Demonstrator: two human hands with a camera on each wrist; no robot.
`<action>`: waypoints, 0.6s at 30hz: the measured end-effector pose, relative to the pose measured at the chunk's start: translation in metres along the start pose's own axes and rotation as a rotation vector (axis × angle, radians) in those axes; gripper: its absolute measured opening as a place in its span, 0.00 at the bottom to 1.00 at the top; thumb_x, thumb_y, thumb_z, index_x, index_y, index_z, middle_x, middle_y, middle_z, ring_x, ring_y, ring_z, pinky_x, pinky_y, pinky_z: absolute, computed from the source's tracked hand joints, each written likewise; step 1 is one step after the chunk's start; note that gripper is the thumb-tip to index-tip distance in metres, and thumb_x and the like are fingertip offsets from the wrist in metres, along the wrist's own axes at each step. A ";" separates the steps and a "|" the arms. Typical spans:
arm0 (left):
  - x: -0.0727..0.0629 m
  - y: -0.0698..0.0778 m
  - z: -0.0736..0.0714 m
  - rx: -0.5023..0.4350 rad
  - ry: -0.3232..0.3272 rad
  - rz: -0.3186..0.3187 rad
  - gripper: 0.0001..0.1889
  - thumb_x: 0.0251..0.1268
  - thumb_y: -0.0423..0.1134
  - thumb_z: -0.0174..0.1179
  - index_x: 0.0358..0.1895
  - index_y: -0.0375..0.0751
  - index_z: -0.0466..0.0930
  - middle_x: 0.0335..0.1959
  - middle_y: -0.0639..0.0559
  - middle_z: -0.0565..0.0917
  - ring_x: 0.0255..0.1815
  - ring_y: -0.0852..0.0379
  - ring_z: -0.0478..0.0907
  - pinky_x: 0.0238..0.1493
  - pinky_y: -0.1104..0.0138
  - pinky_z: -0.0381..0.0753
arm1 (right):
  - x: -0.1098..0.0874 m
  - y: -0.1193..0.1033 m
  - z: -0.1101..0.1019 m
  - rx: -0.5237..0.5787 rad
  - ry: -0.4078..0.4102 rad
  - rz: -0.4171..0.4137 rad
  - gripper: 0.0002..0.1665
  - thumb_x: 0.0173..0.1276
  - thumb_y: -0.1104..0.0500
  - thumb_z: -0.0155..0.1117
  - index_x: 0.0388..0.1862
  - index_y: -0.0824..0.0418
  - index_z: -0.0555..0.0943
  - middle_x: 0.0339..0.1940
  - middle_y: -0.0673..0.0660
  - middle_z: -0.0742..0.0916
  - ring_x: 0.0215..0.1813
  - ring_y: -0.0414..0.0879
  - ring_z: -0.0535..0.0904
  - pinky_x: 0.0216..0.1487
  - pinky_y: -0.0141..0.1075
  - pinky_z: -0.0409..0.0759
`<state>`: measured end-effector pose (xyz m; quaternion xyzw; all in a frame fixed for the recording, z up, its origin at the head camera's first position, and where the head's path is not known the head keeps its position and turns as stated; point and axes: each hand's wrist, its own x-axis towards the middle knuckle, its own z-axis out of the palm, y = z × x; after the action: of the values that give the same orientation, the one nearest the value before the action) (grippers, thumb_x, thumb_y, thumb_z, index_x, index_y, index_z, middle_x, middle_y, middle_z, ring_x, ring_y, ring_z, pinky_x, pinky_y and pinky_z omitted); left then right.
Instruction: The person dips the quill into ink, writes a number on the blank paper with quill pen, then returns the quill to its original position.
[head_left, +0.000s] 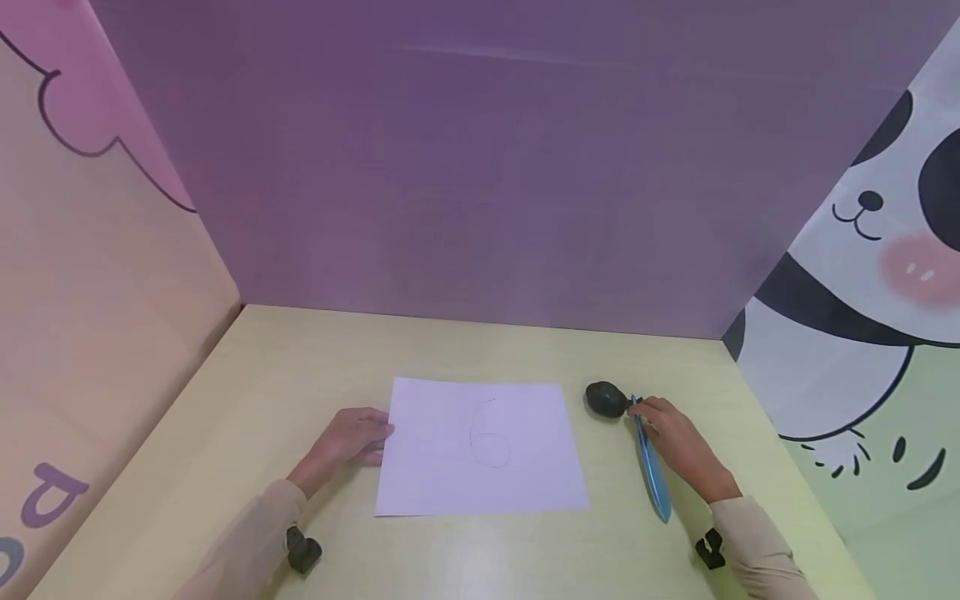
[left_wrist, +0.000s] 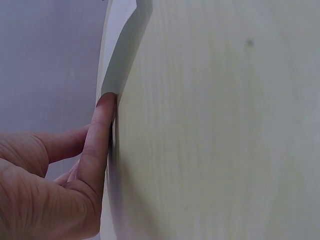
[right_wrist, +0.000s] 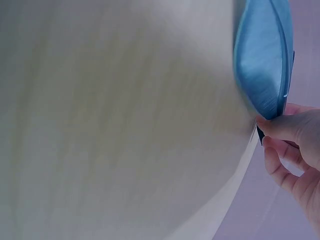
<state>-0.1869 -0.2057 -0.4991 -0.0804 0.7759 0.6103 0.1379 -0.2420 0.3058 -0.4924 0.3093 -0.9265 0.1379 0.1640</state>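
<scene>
A white sheet of paper lies on the table with a thin hand-drawn 6 on it. My left hand touches the sheet's left edge, its fingers fairly straight. In the left wrist view a fingertip of that left hand meets the paper, whose edge stands slightly off the table. At the right, my right hand pinches one end of a blue zippered pouch. The right wrist view has the thumb on the tip of this blue pouch; a small dark piece shows below it.
A dark rounded object with a narrow neck lies just left of my right fingers. The pale wooden table meets a purple panel at the back. Printed panels stand on both sides, one with a panda.
</scene>
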 end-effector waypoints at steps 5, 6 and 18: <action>0.001 0.000 0.000 -0.008 0.000 -0.001 0.23 0.74 0.29 0.61 0.64 0.15 0.71 0.50 0.26 0.86 0.48 0.41 0.90 0.40 0.59 0.94 | -0.001 0.000 0.001 -0.012 -0.007 -0.003 0.23 0.53 0.84 0.72 0.46 0.67 0.85 0.43 0.62 0.87 0.49 0.59 0.85 0.45 0.50 0.89; 0.001 0.000 0.000 -0.011 0.002 -0.002 0.23 0.74 0.29 0.61 0.64 0.15 0.71 0.50 0.26 0.86 0.48 0.41 0.90 0.40 0.59 0.94 | -0.001 0.001 0.001 -0.015 -0.012 0.001 0.23 0.53 0.84 0.72 0.46 0.67 0.85 0.43 0.62 0.87 0.49 0.59 0.85 0.45 0.49 0.89; 0.005 -0.005 0.000 -0.011 -0.025 0.010 0.23 0.73 0.29 0.61 0.64 0.16 0.72 0.48 0.30 0.88 0.48 0.42 0.90 0.42 0.57 0.94 | -0.003 -0.001 -0.002 -0.026 -0.063 0.068 0.20 0.60 0.82 0.68 0.47 0.66 0.86 0.44 0.61 0.87 0.50 0.58 0.85 0.45 0.49 0.89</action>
<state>-0.1905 -0.2069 -0.5051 -0.0694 0.7711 0.6163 0.1442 -0.2394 0.3073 -0.4918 0.2797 -0.9429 0.1215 0.1337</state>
